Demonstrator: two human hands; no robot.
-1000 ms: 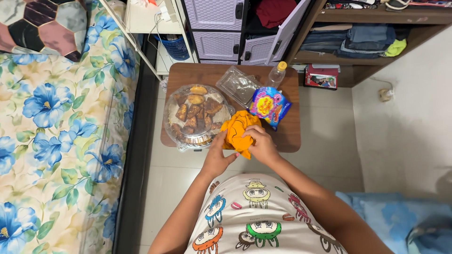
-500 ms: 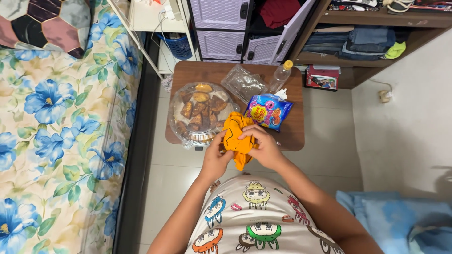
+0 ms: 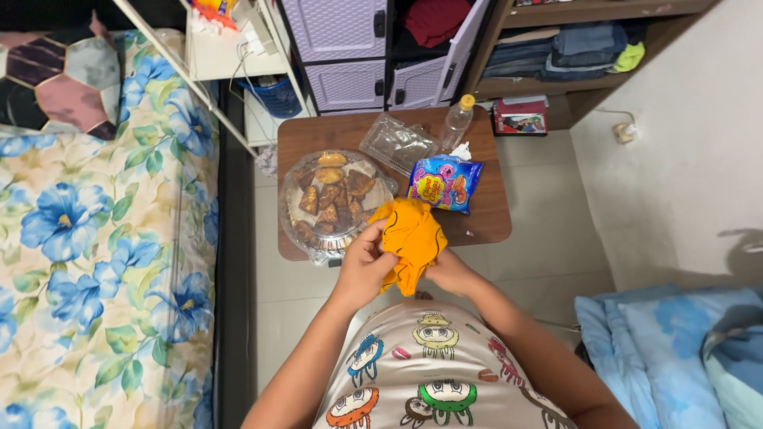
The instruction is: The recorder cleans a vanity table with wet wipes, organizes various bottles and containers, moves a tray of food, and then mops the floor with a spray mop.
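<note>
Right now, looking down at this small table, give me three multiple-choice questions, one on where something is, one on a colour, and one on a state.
1. Where is the round clear tray of pastries?
A. on the table's left part
B. on the bed
C. on the floor

2. What colour is the cloth?
A. green
B. orange
C. white

3. How is the cloth held?
A. lying flat, untouched
B. by one hand
C. by both hands

Answers:
A, the tray sits on the left of the brown table.
B, the cloth is orange.
C, the left hand and right hand both grip it.
</note>
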